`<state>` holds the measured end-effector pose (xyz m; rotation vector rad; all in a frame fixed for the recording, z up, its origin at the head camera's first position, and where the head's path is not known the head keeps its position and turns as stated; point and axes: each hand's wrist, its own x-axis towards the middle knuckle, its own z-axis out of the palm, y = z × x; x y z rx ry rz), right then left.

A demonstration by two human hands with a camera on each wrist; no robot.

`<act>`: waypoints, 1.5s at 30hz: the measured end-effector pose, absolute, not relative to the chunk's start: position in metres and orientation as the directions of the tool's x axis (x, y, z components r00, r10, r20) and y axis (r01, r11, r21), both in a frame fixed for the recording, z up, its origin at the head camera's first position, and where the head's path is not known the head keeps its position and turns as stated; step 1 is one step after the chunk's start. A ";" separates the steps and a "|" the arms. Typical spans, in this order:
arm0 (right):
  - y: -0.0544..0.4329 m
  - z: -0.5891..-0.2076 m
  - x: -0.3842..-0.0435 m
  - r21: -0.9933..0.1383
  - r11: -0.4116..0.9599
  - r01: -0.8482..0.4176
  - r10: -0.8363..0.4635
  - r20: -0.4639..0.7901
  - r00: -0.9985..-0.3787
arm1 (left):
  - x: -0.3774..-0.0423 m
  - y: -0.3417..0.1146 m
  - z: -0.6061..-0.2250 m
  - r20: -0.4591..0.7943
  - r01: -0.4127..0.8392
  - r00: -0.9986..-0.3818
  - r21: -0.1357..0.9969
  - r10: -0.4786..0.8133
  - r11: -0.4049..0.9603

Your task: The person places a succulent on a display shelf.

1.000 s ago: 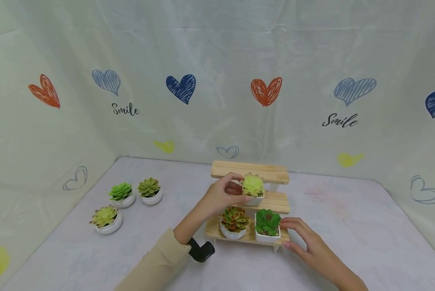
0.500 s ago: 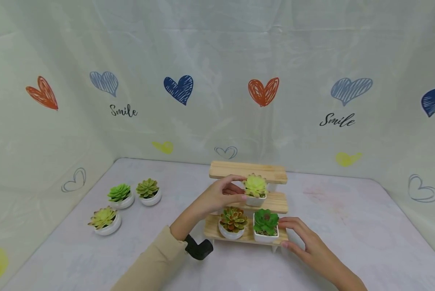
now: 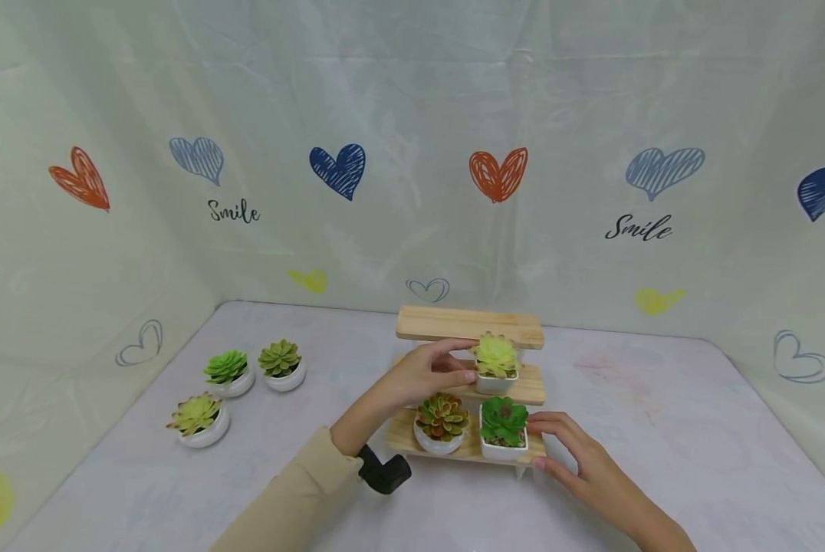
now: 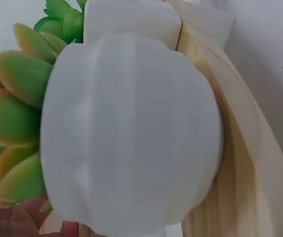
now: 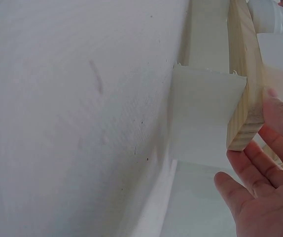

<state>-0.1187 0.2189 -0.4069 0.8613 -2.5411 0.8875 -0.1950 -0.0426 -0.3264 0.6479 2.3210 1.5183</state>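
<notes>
My left hand [image 3: 419, 374] holds a square white pot with a pale yellow-green succulent [image 3: 497, 356] on the right part of the middle tier, thumb and forefinger at its left side. My right hand [image 3: 585, 460] grips the right end of the lowest tier of the wooden three-tier stand [image 3: 471, 322]; its fingers curl round the board end in the right wrist view. On that tier stand a reddish-green succulent [image 3: 442, 418] in a round white pot and a dark green succulent [image 3: 504, 422] in a square one. The round white pot [image 4: 131, 133] fills the left wrist view.
Three succulents in round white pots stand at the table's left: a bright green one [image 3: 227, 368], an olive one [image 3: 281, 359] and a yellow-green one [image 3: 197, 414]. A black wrist-camera mount [image 3: 385, 471] sits under my left wrist. A heart-printed curtain [image 3: 412, 153] hangs behind.
My left hand has moved the pale succulent rightward along the middle tier. The right hand stays at the stand's end, and the head view has shifted slightly.
</notes>
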 end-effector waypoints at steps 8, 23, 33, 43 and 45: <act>0.219 -0.407 -0.119 -0.455 0.628 -0.631 -0.436 0.466 -0.770 | -0.195 -0.036 -0.321 0.003 0.267 -0.829 0.880 0.559 0.392; 0.219 -0.409 -0.119 -0.443 0.610 -0.657 -0.447 0.492 -0.747 | -0.191 -0.036 -0.319 0.027 0.302 -0.840 0.853 0.542 0.425; 0.217 -0.409 -0.120 -0.426 0.598 -0.679 -0.466 0.504 -0.727 | -0.184 -0.068 -0.331 0.163 0.239 -0.923 0.953 0.349 0.186; 0.217 -0.409 -0.119 -0.428 0.596 -0.679 -0.462 0.509 -0.726 | -0.161 -0.126 -0.327 0.255 0.302 -0.945 0.919 0.203 0.252; 0.217 -0.409 -0.119 -0.431 0.600 -0.673 -0.461 0.501 -0.732 | -0.156 -0.138 -0.327 0.270 0.316 -0.945 0.902 0.185 0.295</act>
